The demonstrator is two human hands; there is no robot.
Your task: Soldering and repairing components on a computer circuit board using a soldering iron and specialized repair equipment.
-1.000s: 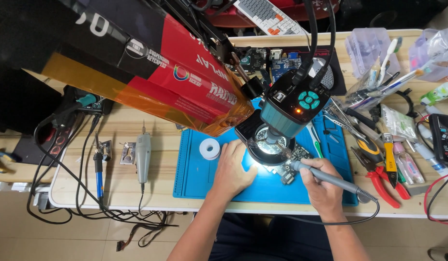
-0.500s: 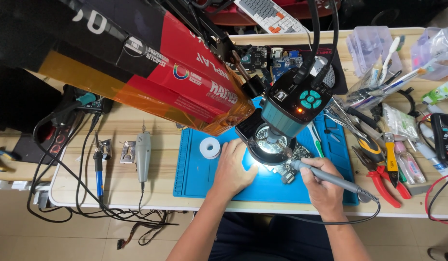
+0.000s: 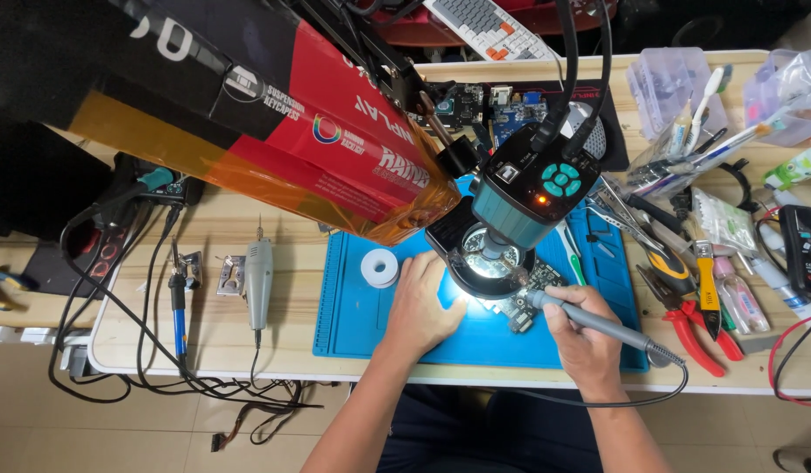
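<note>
A small dark circuit board [image 3: 530, 300] lies on the blue work mat [image 3: 353, 302], lit from above by the ring light of a teal microscope head [image 3: 521, 203]. My left hand [image 3: 420, 307] rests flat on the mat, fingertips at the board's left edge under the light. My right hand [image 3: 583, 328] grips a grey soldering iron [image 3: 598, 322] like a pen, its tip touching the board. The iron's cable runs off the table's front edge. Part of the board is hidden beneath the microscope.
A white solder spool [image 3: 380, 267] sits on the mat's left. A rotary tool [image 3: 259, 273] and blue-handled iron [image 3: 179, 307] lie left of the mat among black cables. Pliers and cutters [image 3: 699, 307] crowd the right. A red-black box [image 3: 274, 131] overhangs the back left.
</note>
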